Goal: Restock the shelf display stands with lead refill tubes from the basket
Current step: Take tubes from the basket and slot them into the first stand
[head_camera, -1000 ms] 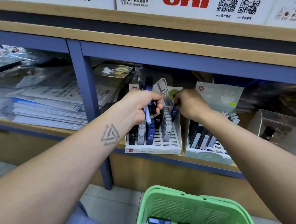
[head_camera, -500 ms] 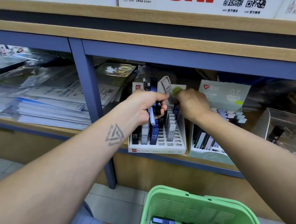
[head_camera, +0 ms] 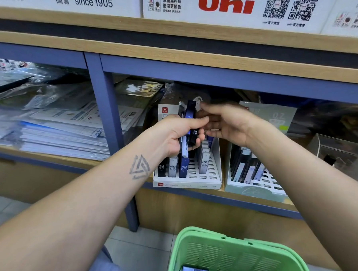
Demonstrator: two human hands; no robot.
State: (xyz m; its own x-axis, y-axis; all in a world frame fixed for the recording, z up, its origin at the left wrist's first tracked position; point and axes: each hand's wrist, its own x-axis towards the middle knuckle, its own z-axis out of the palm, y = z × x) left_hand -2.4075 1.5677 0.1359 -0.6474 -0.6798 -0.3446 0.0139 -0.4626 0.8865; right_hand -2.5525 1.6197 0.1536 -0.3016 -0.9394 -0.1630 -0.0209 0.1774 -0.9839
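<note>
Obs: left hand (head_camera: pixel 175 136) grips a small bundle of lead refill tubes (head_camera: pixel 189 123), fingers curled round their middles, held upright just above the white display stand (head_camera: pixel 218 164). Right hand (head_camera: pixel 226 125) sits just beside the bundle, fingers loosely extended toward it, thumb and forefinger near the top of a pale tube; whether they actually pinch it I cannot tell. More tubes lie in the green basket (head_camera: pixel 225 254) below, near the person's knees.

Stand status: front row of the white stand carries three upright tubes (head_camera: pixel 172 168); many slots behind and to the right are bare. A second, pale green stand (head_camera: pixel 254 190) just to its right is partly filled.

Handling (judgement): tubes look like thin hard plastic cases, light, stiff, smooth-sided, so likely to slide within a bundle. Best taken singly, pinched on the flat faces near the upper end, leaving the lower end free to enter a slot. Risk: loosening the left grip drops the rest.

Legible text: "HB 0.5" on the racked tubes; red "deli" badge on the white stand's backing card and front lip; "0.7" on the green stand's card; above the shelf, "uni" in red, "since 1905", QR codes.
</note>
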